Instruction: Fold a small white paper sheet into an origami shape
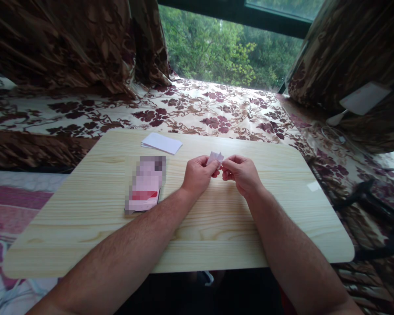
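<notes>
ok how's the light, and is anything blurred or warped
Head view: daylight through the window, leaving the curtains mostly dark; outer edges stretched and soft; blocky pixelation over the pinkish item; folds in the held paper hard to make out.

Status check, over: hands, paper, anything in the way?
Left hand pinching small white paper. Right hand at its right edge, grip unclear. Phone and paper stack lie left of both hands, apart from them.

On the tabletop (210, 227), a paper stack (162, 143) behind a phone (147, 177); to their right, a paper piece (214, 157) in the left grip (197, 175); window (213, 46) beyond.
</notes>
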### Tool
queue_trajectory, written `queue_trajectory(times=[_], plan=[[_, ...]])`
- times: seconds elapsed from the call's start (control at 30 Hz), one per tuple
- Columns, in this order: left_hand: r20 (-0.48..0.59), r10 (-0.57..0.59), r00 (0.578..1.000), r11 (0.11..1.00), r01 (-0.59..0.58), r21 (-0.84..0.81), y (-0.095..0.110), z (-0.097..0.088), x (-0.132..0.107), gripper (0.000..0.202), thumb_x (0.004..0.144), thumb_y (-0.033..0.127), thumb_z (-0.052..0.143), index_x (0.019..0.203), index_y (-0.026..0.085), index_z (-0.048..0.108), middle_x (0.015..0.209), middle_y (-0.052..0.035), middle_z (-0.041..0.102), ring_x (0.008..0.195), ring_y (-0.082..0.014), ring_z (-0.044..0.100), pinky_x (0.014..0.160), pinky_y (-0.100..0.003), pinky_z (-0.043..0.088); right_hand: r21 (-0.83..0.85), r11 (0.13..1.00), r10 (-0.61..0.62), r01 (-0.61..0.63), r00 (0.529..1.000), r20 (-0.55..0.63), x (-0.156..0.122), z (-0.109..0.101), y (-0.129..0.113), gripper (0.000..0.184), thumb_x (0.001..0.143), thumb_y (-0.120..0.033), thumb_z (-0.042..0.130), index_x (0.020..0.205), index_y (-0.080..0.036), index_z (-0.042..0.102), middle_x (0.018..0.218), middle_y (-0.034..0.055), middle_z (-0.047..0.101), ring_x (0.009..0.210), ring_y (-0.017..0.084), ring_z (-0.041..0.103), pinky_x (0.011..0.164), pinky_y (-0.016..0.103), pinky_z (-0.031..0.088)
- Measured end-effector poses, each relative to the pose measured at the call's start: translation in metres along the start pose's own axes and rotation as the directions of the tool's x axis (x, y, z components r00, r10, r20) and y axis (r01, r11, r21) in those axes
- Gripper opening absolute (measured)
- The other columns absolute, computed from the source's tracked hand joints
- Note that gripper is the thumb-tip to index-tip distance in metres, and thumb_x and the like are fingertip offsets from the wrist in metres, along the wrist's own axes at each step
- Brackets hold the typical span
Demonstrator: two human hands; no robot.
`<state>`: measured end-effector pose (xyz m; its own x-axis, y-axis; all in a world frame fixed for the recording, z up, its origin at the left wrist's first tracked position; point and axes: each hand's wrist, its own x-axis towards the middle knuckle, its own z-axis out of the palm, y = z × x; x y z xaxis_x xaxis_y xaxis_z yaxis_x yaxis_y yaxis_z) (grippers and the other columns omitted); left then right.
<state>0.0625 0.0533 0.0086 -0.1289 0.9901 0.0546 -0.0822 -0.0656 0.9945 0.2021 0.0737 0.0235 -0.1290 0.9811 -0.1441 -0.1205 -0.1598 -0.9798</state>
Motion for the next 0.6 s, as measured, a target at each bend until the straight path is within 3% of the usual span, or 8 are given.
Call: queue_trajectory(times=[0.2, 0.6], plan=[[0.006, -0.028, 1.0, 0.997, 0.028, -0.073, -0.0013, 0.0001, 0.0015, 0.027, 0.073, 0.039, 0.076, 0.071, 0.013, 0.069, 0.059, -0.0031, 0.065, 0.052, -0.0118, 0.057, 0.052, -0.024, 0.045, -0.096, 0.986, -0.141, 0.138, 0.99, -0.028, -0.0002, 0.0041, 0.0017, 0.011, 0.068, -0.023, 0.069, 0.064, -0.016, 0.062, 0.052, -0.0032, 0.061, 0.042, 0.008, 0.052, 0.042, 0.02, 0.041], [-0.008, -0.091, 0.996, 0.988, 0.089, -0.13, 0.0013, 0.0017, 0.0019, 0.026, 0.07, 0.036, 0.078, 0.071, 0.011, 0.07, 0.06, -0.0043, 0.066, 0.053, -0.0121, 0.058, 0.052, -0.024, 0.047, -0.134, 0.975, -0.178, 0.174, 0.984, -0.019, -0.0001, 0.0032, 0.0017, 0.013, 0.069, -0.026, 0.071, 0.064, -0.017, 0.063, 0.051, -0.0019, 0.062, 0.043, 0.01, 0.053, 0.042, 0.021, 0.041]])
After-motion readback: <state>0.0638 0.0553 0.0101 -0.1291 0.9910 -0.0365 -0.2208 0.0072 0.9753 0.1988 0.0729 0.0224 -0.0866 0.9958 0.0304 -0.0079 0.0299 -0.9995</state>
